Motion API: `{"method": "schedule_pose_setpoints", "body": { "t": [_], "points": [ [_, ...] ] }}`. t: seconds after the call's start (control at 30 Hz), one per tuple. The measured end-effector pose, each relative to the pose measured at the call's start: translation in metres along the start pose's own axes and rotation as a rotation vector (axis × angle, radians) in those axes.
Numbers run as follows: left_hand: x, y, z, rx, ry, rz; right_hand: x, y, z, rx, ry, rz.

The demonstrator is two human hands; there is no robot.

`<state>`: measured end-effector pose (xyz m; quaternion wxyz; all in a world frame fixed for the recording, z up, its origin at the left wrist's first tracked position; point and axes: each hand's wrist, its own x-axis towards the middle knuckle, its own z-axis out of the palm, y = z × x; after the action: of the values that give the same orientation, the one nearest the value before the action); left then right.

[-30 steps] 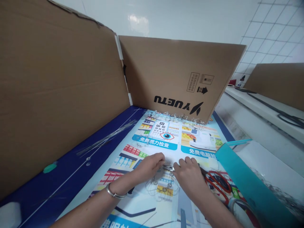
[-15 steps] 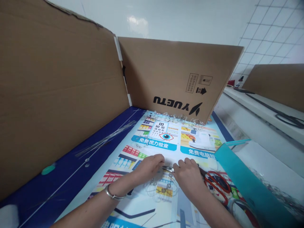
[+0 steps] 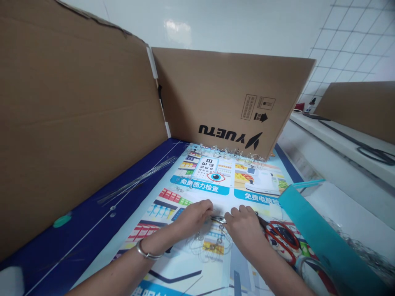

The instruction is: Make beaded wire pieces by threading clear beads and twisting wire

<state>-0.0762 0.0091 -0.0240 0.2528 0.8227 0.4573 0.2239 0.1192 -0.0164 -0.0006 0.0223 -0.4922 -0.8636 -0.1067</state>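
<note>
Two bare hands meet above the printed poster, the right hand curled around pliers, the left hand pinching at their tip, with open poster beyond and the teal box edge to the right.

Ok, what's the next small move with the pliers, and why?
Probably ease the pliers slightly toward the left hand: the right hand grips them with their nose pointing at its fingertips, which look pinched together, though anything between them is too small to tell.
</note>
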Motion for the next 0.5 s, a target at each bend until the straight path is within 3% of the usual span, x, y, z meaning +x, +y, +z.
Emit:
{"method": "schedule_pose_setpoints", "body": {
  "t": [0.5],
  "points": [
    [-0.0008,-0.0015,0.0030,0.021,-0.007,0.016,0.0005,0.0013,-0.0016,0.016,-0.034,-0.020]
  ]
}}
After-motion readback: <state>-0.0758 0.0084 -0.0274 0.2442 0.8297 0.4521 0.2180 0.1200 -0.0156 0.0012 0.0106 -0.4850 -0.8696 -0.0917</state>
